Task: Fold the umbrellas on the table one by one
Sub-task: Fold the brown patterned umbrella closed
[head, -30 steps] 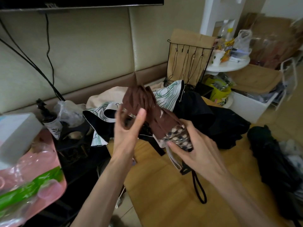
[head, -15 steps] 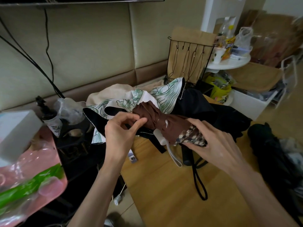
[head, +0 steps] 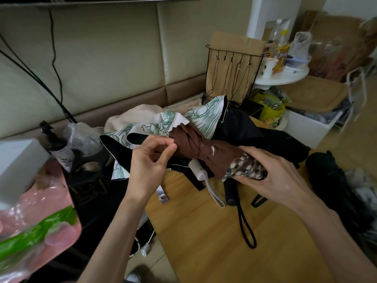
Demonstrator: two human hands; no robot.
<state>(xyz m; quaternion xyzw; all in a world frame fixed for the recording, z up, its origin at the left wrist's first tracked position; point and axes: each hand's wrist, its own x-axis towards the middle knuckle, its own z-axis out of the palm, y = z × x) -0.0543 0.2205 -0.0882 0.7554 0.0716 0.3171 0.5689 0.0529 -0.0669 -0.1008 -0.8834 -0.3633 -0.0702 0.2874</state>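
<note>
A pair of bare hands holds the brown umbrella point(head: 204, 152) over the far edge of the wooden surface point(head: 204, 242). The umbrella is gathered into a loose roll that runs from ten o'clock down to four o'clock between them.

The left grip point(head: 149, 166) is narrow. Thumb and forefinger are pinched together on a fold of brown cloth at the roll's upper end, which sits at about two o'clock from that hand. The other fingers are curled in behind.

The right grip point(head: 271, 178) is wrapped round the lower end, where the cloth has a checked trim point(head: 242, 166). Fingers lie over the top and the thumb is underneath, so most of the umbrella stretches away from it toward ten o'clock.

Just under the roll, at six o'clock from its middle, a white handle point(head: 199, 172) with a white strap lies on the surface. Beside it are a black handle point(head: 231, 190) and a long black loop point(head: 247, 227). I cannot tell which umbrella either handle belongs to.

Behind the brown one, at twelve o'clock, a white umbrella with green flowers point(head: 204, 113) is spread in a heap. A black umbrella point(head: 255, 135) is slumped at two o'clock, touching it. Another dark bundle point(head: 330, 180) sits at three o'clock, well apart from the hands. A black wire rack point(head: 230, 78) stands beyond the heap. A pink plastic bag point(head: 40, 221) lies at eight o'clock.
</note>
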